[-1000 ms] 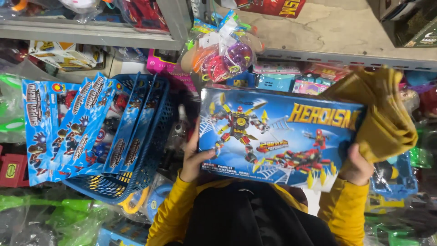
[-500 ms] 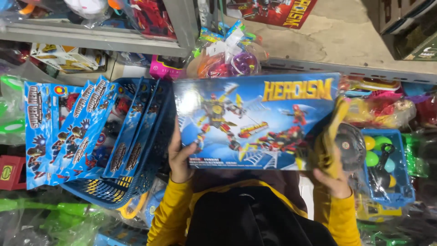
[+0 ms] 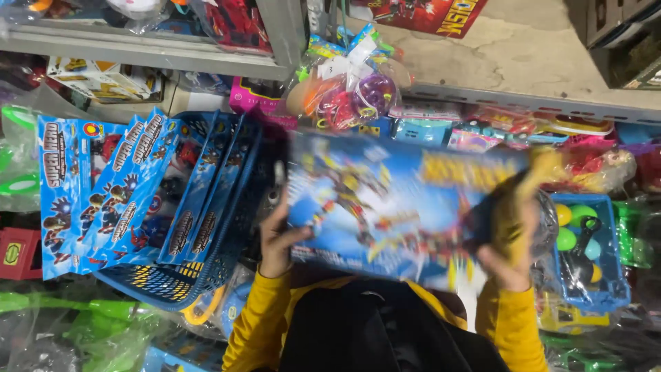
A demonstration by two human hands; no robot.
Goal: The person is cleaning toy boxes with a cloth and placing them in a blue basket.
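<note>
Toy box (image 3: pixel 392 207): flat glossy blue cardboard, left hand (image 3: pixel 275 238) and right hand (image 3: pixel 506 251) gripping ends.

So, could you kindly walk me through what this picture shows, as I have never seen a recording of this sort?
There is no machine here: a person in yellow sleeves wears a camera on the head, and it looks down at their own two bare hands. The left hand and the right hand grip the two ends of a large flat blue cardboard toy box printed with robot figures; it is blurred. The right hand also pinches a yellow cloth against the box. To the left, a blue plastic basket holds upright blue carded toy packs. Above runs a grey metal shelf, and a clear bag of colourful toys hangs near it.
</note>
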